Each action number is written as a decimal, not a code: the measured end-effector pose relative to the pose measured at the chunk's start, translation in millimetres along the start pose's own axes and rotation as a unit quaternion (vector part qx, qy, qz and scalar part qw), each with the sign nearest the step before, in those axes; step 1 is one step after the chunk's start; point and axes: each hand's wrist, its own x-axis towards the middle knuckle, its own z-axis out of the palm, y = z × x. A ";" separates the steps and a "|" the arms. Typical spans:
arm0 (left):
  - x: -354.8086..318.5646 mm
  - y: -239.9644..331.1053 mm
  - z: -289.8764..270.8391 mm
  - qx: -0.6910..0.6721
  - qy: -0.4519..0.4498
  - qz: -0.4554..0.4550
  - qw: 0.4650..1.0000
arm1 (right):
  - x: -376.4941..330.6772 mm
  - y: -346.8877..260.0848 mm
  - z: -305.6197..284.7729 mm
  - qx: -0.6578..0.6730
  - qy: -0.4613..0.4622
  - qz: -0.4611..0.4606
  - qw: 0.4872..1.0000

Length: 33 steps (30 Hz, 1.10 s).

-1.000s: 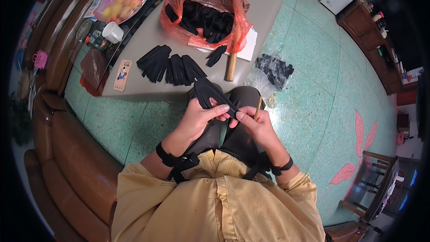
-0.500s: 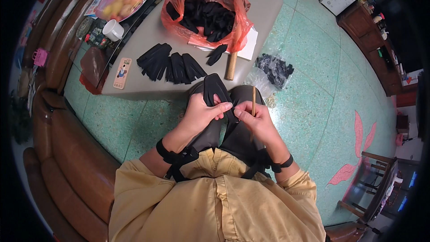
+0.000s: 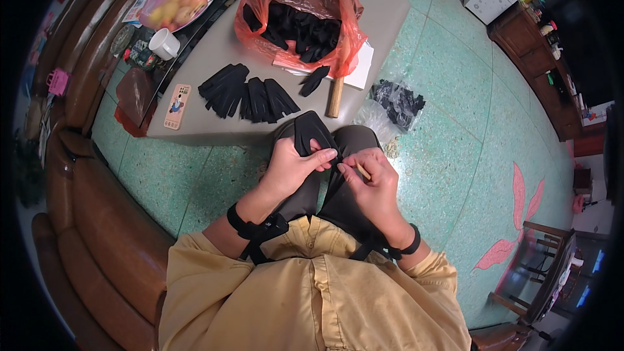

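Above my lap, my left hand [image 3: 292, 166] grips a flat black fabric strip [image 3: 308, 128] between thumb and fingers. Close beside it, my right hand [image 3: 375, 185] is closed around a thin wooden stick [image 3: 363, 171], most of which the fingers hide. My right fingertips meet the strip's near end, though the exact contact is too small to make out. On the grey table ahead lie fanned black strips [image 3: 223, 91], a second group of strips [image 3: 268, 100] and one loose black piece [image 3: 314, 81].
A red plastic bag [image 3: 351, 10] full of black pieces stands on the table, by a wooden handle [image 3: 335, 101]. A pink phone-shaped item [image 3: 177, 107] lies at the left edge. A clear bag [image 3: 400, 105] of black pieces is on the floor. A white mug [image 3: 164, 44] stands farther left.
My right hand has turned, and the stick, which stood upright above the fingers, now tilts and shows only a short part. The far end of the black strip has dropped slightly.
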 end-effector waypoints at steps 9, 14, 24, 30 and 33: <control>0.8 1.5 2.2 0.030 -0.029 0.014 0.999 | 0.8 -3.3 0.9 0.002 -0.027 0.057 0.998; 1.5 -4.3 0.6 0.070 -0.024 0.027 0.997 | 2.6 0.6 5.0 0.021 -0.049 0.079 0.995; 0.9 3.8 1.1 0.019 0.012 0.009 1.000 | 8.1 17.1 1.6 0.180 -0.023 0.156 0.971; 2.8 -0.5 0.7 -0.016 0.004 0.006 1.000 | 1.6 14.2 6.5 0.282 -0.093 0.226 0.928; 3.6 -3.7 0.2 -0.040 -0.009 -0.010 0.999 | -2.0 16.4 8.5 0.300 -0.091 0.253 0.915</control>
